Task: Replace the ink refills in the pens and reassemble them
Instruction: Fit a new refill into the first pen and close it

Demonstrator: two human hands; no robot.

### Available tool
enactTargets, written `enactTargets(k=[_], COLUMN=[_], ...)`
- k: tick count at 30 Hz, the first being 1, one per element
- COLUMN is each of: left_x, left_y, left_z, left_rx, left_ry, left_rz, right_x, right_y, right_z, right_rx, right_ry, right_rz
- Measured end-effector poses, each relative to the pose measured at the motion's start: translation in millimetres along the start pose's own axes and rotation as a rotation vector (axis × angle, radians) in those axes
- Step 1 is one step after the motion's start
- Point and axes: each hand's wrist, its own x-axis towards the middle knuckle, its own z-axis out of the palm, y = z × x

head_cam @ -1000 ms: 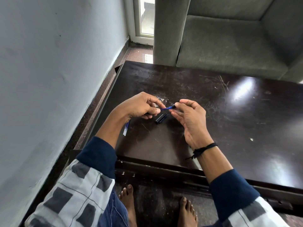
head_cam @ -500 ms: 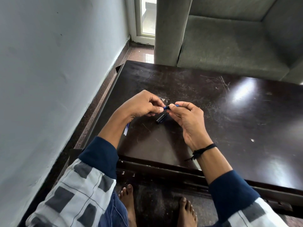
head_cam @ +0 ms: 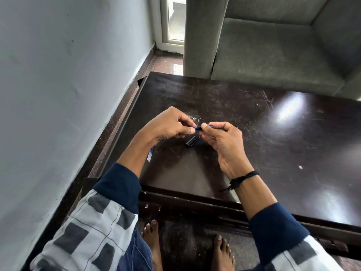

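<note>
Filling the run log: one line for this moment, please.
left hand: pinching blue pen | right hand: pinching same pen | black cap: on table

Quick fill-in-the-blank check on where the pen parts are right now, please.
1. Both hands hold a ____ pen between them.
2. The black cap lies on the ____.
3. The cord band is on the ____ wrist.
4. The refills lie under the ____ forearm.

Missing words: blue; table; right; left
</note>
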Motion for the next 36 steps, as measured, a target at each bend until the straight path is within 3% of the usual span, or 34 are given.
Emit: enactTargets(k=[36], left_x=[6.2], left_y=[-7.6], left_z=[1.1], left_rx=[0.074], left_ry=[0.057], left_rz=[0.043], right_x=[2.8], right_y=[1.3], right_z=[-3.5], right_rx=[-0.187], right_ry=[-0.016], right_rz=[-0.073])
